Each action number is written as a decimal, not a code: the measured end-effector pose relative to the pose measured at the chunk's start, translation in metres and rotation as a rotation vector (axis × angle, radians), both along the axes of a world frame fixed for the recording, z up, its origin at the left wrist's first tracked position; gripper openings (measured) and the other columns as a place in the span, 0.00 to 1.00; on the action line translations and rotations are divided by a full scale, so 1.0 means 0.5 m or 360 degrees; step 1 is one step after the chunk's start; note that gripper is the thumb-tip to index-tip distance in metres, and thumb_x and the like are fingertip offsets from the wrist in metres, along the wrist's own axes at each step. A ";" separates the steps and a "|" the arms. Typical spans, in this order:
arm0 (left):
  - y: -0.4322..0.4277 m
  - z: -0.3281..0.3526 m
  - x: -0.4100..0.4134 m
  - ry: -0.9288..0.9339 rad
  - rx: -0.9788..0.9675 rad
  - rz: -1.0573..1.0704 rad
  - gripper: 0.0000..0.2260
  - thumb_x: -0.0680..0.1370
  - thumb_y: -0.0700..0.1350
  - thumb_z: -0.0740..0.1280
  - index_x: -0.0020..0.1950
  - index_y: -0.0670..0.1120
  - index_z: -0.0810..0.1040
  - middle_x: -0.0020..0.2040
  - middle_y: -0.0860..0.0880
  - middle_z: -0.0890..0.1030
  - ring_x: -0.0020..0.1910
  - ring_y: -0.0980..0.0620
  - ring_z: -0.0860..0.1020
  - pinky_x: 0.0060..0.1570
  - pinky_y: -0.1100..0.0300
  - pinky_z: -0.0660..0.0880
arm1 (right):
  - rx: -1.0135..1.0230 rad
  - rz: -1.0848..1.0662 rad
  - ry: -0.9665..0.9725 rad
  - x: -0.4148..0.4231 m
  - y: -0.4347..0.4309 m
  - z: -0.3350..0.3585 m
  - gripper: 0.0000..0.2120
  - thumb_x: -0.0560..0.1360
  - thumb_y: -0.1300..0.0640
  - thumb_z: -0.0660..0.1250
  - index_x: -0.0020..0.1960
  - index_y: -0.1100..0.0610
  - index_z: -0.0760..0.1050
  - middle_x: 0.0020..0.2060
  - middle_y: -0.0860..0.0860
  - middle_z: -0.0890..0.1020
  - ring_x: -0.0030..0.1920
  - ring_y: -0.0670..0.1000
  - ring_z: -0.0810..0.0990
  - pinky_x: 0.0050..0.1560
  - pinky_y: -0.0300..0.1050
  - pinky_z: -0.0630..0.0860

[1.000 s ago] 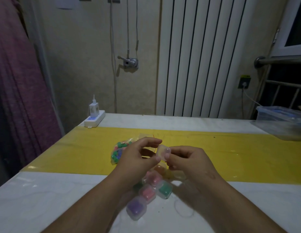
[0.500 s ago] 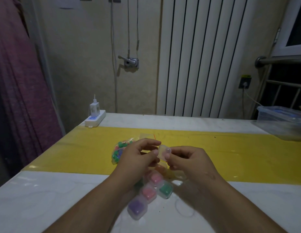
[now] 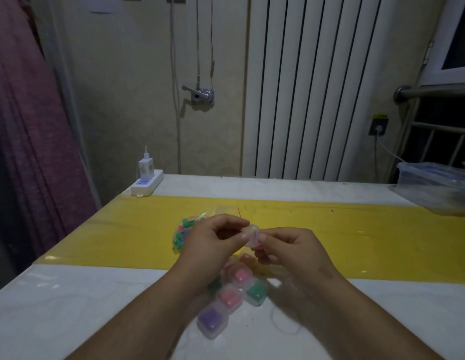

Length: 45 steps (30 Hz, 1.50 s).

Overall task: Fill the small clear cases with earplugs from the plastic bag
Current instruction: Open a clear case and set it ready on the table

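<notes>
Left hand [image 3: 213,245] and right hand [image 3: 286,248] pinch a small clear case [image 3: 252,236] above the table's middle; likely light, slippery, best gripped at its edges.

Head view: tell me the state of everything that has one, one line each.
left hand, pinches the clear case.
right hand, pinches the clear case.
clear case, held above the table; lid state unclear.
plastic bag, lying on the table, earplugs inside.
purple case, filled, on the table.
green case, filled, on the table.
charger, plugged into the power strip.
</notes>
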<state>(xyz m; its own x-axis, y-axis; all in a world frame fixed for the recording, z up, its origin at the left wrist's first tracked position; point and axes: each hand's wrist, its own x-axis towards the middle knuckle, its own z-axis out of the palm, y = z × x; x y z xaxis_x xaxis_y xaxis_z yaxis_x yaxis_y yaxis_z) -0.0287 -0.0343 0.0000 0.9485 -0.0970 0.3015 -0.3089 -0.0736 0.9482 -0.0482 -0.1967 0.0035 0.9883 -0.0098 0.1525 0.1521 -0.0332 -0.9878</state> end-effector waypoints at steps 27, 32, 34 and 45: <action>-0.007 0.007 -0.020 -0.0168 0.0205 -0.0114 0.20 0.72 0.32 0.72 0.47 0.59 0.84 0.58 0.60 0.78 0.50 0.63 0.79 0.50 0.65 0.78 | 0.0125 0.0072 0.0232 0.001 -0.006 0.008 0.12 0.76 0.60 0.69 0.43 0.71 0.81 0.33 0.59 0.77 0.30 0.50 0.74 0.31 0.41 0.74; -0.009 0.002 -0.020 -0.0138 0.0163 -0.0082 0.19 0.71 0.35 0.74 0.54 0.57 0.82 0.54 0.57 0.82 0.50 0.64 0.80 0.46 0.69 0.78 | 0.0008 0.0110 0.0162 0.003 -0.005 0.005 0.12 0.75 0.56 0.70 0.41 0.66 0.83 0.33 0.58 0.76 0.32 0.50 0.72 0.35 0.43 0.74; -0.009 0.001 -0.015 -0.0151 0.0211 -0.0022 0.18 0.71 0.38 0.75 0.55 0.57 0.81 0.54 0.58 0.82 0.51 0.65 0.80 0.45 0.70 0.77 | -0.0027 0.0120 0.0135 0.001 -0.004 0.002 0.12 0.76 0.57 0.70 0.41 0.66 0.83 0.33 0.57 0.77 0.32 0.50 0.72 0.35 0.42 0.74; -0.010 -0.001 -0.016 -0.0210 0.0524 0.0145 0.09 0.72 0.44 0.72 0.49 0.56 0.82 0.39 0.56 0.84 0.38 0.61 0.82 0.41 0.57 0.81 | -0.0256 -0.0042 0.0082 -0.002 0.007 -0.007 0.11 0.73 0.62 0.69 0.37 0.70 0.79 0.28 0.55 0.72 0.29 0.49 0.69 0.33 0.43 0.68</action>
